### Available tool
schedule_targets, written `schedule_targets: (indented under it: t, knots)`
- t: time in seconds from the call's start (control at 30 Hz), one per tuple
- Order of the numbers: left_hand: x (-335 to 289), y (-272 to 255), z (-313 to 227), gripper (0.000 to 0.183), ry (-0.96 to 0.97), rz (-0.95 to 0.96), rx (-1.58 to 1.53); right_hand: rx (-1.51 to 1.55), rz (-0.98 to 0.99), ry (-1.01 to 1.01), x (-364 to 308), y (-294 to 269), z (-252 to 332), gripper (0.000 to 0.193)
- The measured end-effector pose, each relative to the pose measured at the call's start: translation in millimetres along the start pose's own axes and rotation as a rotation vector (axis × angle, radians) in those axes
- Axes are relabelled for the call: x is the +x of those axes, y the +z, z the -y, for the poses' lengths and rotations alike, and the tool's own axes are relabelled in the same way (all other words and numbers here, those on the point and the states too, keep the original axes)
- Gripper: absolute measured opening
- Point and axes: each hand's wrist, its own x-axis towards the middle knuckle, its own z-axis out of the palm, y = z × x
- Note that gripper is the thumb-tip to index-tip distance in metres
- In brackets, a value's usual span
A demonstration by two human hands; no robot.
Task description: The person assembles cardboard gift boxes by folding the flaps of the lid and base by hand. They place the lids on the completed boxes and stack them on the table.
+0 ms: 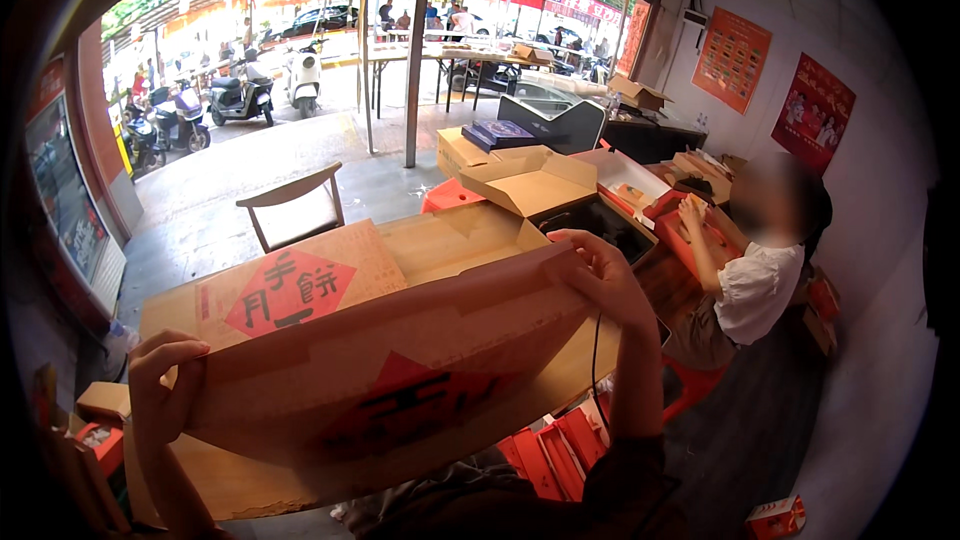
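Note:
A long brown cardboard box (300, 390) with a red diamond and black characters fills the space before me, tilted over the wooden table (440, 238). My left hand (165, 380) closes round its left end, the thumb along the upper edge. At its upper right corner, the fingers of my right hand (605, 280) are bent over the edge. The box's underside and anything inside it are hidden. Just behind it lies a similar cardboard box (375, 255) with a red diamond on top.
To the right, a seated person (755, 290) handles red gift boxes (680, 235). An open carton (530, 185) stands beyond the table, a wooden chair (295, 205) to its left. Red boxes (555, 455) sit below the table's near edge. A black cable (596, 370) hangs beside my right forearm.

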Motion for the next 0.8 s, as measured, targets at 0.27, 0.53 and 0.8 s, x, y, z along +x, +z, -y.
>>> schedule_targets:
  t: [0.27,0.53,0.8]
  knots:
    - [8.0,-2.7,7.0,0.019,0.093,0.091,-0.178,-0.271,-0.023,-0.395,-1.1,-5.9,-0.1,0.019]
    - [10.5,-8.8,8.1,0.020,-0.008,0.229,-0.268,-0.236,0.109,-0.400,9.3,-6.3,6.4,0.031]
    - [30.4,-8.1,-4.9,0.033,-0.004,0.429,-0.154,-0.449,0.219,-0.171,8.5,5.0,48.7,0.047]
